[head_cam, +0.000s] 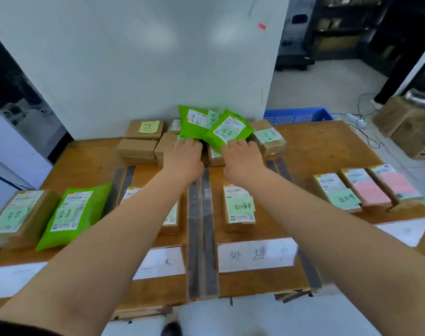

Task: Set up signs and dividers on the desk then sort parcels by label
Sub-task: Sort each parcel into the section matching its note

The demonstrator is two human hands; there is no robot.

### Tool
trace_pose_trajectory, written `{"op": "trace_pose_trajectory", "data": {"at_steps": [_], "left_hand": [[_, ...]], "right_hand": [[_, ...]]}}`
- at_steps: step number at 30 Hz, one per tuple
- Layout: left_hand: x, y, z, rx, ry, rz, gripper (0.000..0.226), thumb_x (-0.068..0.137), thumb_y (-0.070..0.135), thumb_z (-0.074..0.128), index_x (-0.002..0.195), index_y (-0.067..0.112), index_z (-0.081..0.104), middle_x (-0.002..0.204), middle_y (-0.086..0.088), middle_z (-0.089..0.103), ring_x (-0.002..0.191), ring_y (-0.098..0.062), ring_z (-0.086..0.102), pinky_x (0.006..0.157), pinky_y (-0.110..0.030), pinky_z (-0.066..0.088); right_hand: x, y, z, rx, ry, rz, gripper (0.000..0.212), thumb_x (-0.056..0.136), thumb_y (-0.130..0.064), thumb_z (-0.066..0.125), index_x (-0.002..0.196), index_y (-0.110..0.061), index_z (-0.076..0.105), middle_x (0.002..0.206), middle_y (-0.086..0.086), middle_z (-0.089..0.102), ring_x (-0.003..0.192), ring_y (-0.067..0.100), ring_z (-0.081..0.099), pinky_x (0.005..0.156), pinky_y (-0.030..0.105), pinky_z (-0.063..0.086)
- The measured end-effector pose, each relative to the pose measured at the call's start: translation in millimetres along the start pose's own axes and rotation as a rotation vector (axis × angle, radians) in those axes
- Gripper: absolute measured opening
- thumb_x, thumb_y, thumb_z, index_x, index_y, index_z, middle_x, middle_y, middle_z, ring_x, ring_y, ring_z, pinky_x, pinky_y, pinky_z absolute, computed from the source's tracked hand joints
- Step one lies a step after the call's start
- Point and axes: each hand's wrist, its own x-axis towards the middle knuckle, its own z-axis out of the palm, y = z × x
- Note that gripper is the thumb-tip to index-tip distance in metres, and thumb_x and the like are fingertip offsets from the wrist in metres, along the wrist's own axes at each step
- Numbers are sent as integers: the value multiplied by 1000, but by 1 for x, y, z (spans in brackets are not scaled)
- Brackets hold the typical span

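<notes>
Now left hand [183,154] gripping glossy green mailer [194,124], right hand [241,155] gripping another [227,133]

Reached out with both arms over the wooden table [327,141] to the parcel heap at the far edge against the white board [134,57]. Left hand [183,155] gripped the lower edge of one green mailer [194,124]; right hand [241,154] gripped a second green mailer [228,132] just beside it, fingers curled over the near edges. Brown boxes [140,141] stacked around both mailers. Dark divider strips [201,226] ran toward the near edge, white signs [255,258] taped between them. Sorted already: a box and a green bag [71,214] at left, one box [239,209] in the middle lane, three boxes [366,190] at right. Blue crate [298,116] behind the table.
</notes>
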Motion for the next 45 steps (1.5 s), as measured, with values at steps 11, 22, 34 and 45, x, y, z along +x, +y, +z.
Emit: {"op": "trace_pose_trajectory", "data": {"at_steps": [11,22,34,45], "left_hand": [[34,132,-10,39,-21,94,41,91,29,46,130,13,44,131,-9,47,123,-30,42,94,-41,37],[136,176,40,-101,-83,123,43,91,29,45,130,13,45,128,-10,50,119,-31,46,90,-40,40],[251,193,132,-194,-172,104,35,93,25,44,123,9,48,122,-12,51,113,-29,49,81,-39,44],[279,210,193,-624,-245,-296,43,93,28,48,128,3,43,128,-14,57,113,-31,58,87,-37,51]], "right_hand": [[-31,137,5,-89,-19,89,45,87,-25,54,131,-18,45,132,6,49,124,26,41,99,39,33],[46,210,45,182,-81,182,44,96,-33,40,136,-15,43,134,7,48,120,26,46,94,40,41],[167,264,138,317,-209,245,46,96,-35,46,139,-21,42,132,6,50,121,26,47,94,39,43],[217,283,208,806,-332,500,56,87,-35,63,132,-7,45,134,8,55,117,24,56,91,32,47]]}}
